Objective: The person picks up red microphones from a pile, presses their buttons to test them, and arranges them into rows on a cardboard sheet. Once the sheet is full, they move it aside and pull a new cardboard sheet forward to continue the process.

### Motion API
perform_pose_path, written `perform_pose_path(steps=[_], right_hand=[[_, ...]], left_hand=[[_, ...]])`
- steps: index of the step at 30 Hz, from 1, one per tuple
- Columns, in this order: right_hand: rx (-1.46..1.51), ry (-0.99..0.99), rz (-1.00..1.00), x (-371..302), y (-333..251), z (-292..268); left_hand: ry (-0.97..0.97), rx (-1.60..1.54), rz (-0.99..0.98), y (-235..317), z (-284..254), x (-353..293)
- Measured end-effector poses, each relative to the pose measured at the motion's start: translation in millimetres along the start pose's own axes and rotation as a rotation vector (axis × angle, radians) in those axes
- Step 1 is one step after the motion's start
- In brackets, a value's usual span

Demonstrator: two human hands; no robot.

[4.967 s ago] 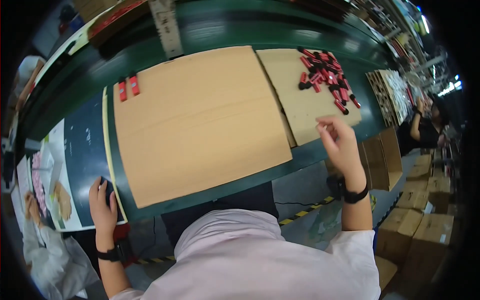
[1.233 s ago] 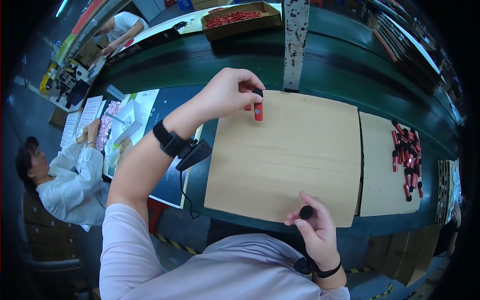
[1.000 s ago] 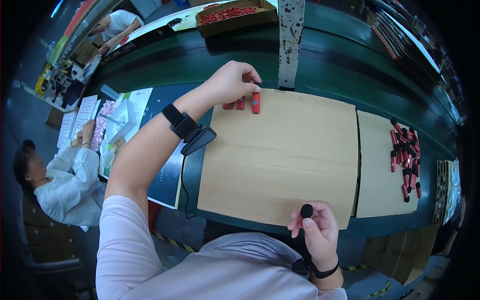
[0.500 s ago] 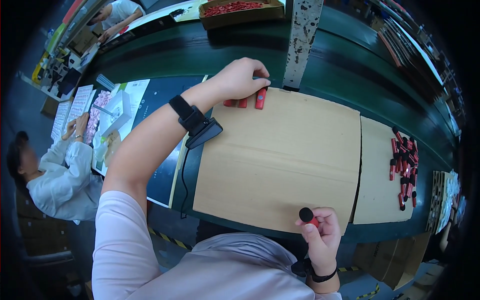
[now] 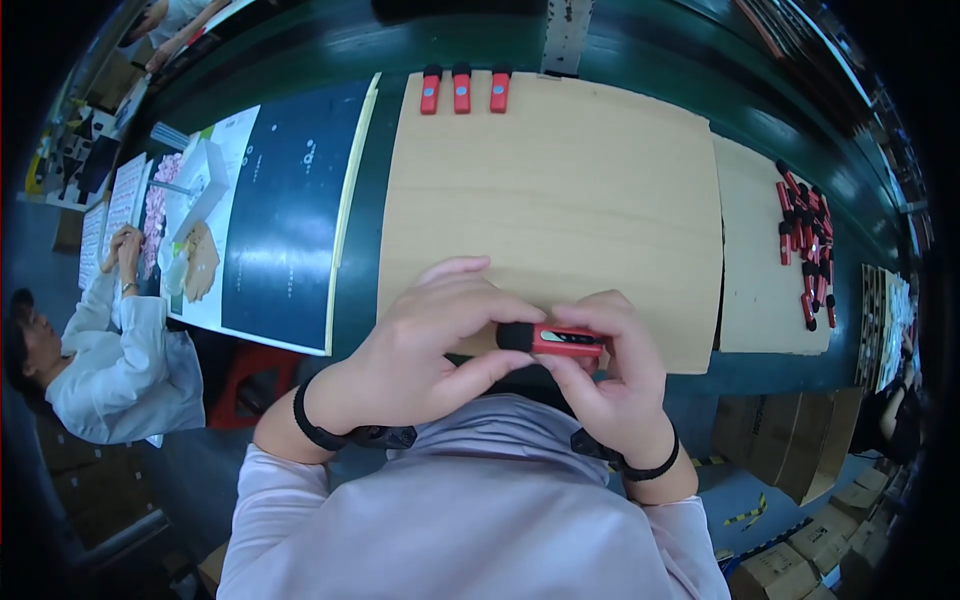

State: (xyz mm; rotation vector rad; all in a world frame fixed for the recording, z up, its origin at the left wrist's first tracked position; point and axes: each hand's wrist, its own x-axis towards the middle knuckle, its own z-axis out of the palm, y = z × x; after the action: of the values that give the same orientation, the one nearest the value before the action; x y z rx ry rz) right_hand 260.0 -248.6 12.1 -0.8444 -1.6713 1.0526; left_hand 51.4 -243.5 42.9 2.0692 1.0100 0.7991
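Close to my body, a red bar-shaped piece with a black rounded end (image 5: 568, 343) is held level between both hands. A dark slot with a light patch shows along its upward side. Thumb and forefinger of my left hand (image 5: 415, 345) are closed around the black end. My right hand (image 5: 625, 375) grips the red body from the other side. Far off along the back edge of the cardboard sheet (image 5: 550, 210), a row of three similar pieces (image 5: 461, 90) lies with black ends pointing away, each bearing a pale round spot.
Several like pieces lie heaped on a smaller cardboard sheet (image 5: 760, 260) at the right. A dark blue board (image 5: 290, 220) and a white box (image 5: 195, 190) are at left, beside a seated co-worker (image 5: 120, 350). A pale post (image 5: 568, 38) stands behind the cardboard.
My left hand has let go of a piece at the far edge and come back to the held piece. The right hand has turned that piece from end-on to lying level.
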Motion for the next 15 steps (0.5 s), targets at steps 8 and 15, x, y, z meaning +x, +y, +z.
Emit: perform_pose_path(steps=[8,15], right_hand=[[0.029,0.003,-0.038,-23,10,5],[0.042,-0.032,0.038,-35,-3,9]], left_hand=[[0.224,-0.060,0.009,0,16,-32],[0.253,-0.059,0.110,-3,20,-39]])
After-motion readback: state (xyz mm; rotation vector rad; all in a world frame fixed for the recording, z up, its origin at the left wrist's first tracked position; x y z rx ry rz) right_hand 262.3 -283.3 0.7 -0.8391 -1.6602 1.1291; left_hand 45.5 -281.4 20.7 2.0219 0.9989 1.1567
